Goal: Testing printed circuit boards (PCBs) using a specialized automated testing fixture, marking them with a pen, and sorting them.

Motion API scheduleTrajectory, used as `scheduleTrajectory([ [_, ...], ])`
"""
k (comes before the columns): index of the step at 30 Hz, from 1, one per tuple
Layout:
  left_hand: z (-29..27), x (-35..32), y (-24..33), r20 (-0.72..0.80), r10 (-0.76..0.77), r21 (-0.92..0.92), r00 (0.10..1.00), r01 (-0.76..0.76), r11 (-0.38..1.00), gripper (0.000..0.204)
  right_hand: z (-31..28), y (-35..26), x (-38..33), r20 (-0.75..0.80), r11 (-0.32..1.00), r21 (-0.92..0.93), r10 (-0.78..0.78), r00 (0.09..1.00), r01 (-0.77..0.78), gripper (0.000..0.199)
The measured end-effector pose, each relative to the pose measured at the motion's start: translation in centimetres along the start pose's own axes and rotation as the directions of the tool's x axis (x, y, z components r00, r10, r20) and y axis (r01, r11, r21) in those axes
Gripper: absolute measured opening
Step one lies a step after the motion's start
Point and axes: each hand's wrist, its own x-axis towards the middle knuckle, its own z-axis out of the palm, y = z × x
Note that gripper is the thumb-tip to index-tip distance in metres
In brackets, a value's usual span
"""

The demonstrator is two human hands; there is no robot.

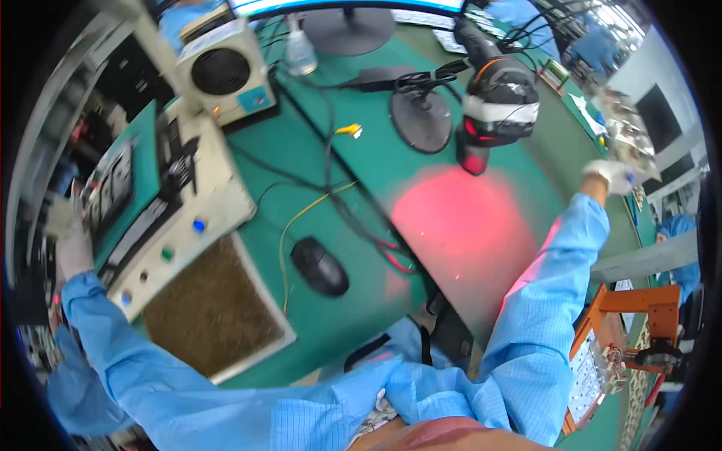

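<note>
My left hand (74, 249), in a white glove, is at the far left, against the outer side of a cream-coloured test machine (214, 199). Its fingers are blurred, so their grip does not show. Close by it, a flat green plate (143, 154) with dark and silver parts stands tilted on the machine. Reaching out to the far right, my right hand (613, 177), also gloved, is closed at the lower edge of a crinkled, shiny silver bag (630, 135). What the bag contains cannot be made out.
A scanner on a round-based stand (496, 113) throws red light on the green table. Around it are a black mouse (320, 266), loose cables, a speaker-like box (226, 71), a clear bottle (301, 52) and a monitor base (350, 30). An orange fixture (639, 301) stands at right.
</note>
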Motion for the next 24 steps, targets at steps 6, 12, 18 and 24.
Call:
scheduleTrajectory([
  [6, -17.4, -8.5, 9.6, -0.298, 0.167, -0.135, 0.940, -0.215, 0.967, 0.060, -1.4, -14.2, -0.8, 0.567, 0.888, 0.377, 0.003, 0.824, -0.263, 0.036],
  [12, -21.9, -17.0, 16.1, 0.190, 0.337, -0.622, 0.922, -0.152, 0.768, 0.049, -8.0, -25.4, -18.6, 0.825, 0.554, 0.070, 0.435, 0.360, -0.829, 0.019],
  [18, -22.5, -16.4, 13.8, 0.093, -0.229, -0.992, 0.969, 0.111, 0.064, 0.060, -15.4, -35.8, -37.7, 0.728, 0.187, -0.550, 0.585, -0.358, -0.814, 0.034],
  [24, -20.2, -11.6, 11.9, 0.637, -0.244, -0.225, 0.731, -0.127, -0.966, 0.077, -17.0, -32.8, -44.4, 0.585, 0.631, -0.706, 0.264, -0.766, -0.321, 0.044],
])
